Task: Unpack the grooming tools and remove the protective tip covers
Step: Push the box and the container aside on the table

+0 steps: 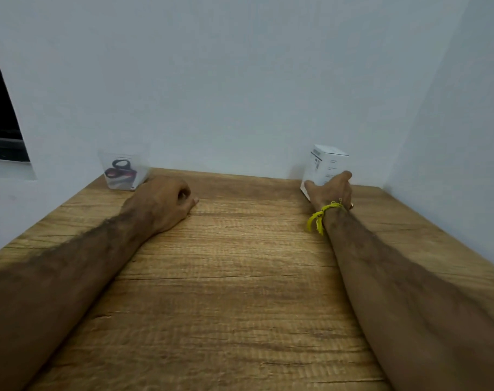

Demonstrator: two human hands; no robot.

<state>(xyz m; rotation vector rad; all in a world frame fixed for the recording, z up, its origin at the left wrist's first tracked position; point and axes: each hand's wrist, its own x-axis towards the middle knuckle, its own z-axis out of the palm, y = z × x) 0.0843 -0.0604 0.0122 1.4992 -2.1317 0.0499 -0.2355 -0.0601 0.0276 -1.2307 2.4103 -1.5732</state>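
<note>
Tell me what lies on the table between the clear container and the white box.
In the head view, only the left hand rests on the wooden table between clear container and white box.

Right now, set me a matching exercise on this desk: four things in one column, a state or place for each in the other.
1. white box
2. clear plastic container
3. left hand
4. yellow wrist thread

A. far left corner of the wooden table
B. gripped by the right hand
C. fingers curled, resting on the wood
D. tied round the right wrist

Pairs: 1-B, 2-A, 3-C, 4-D
</note>
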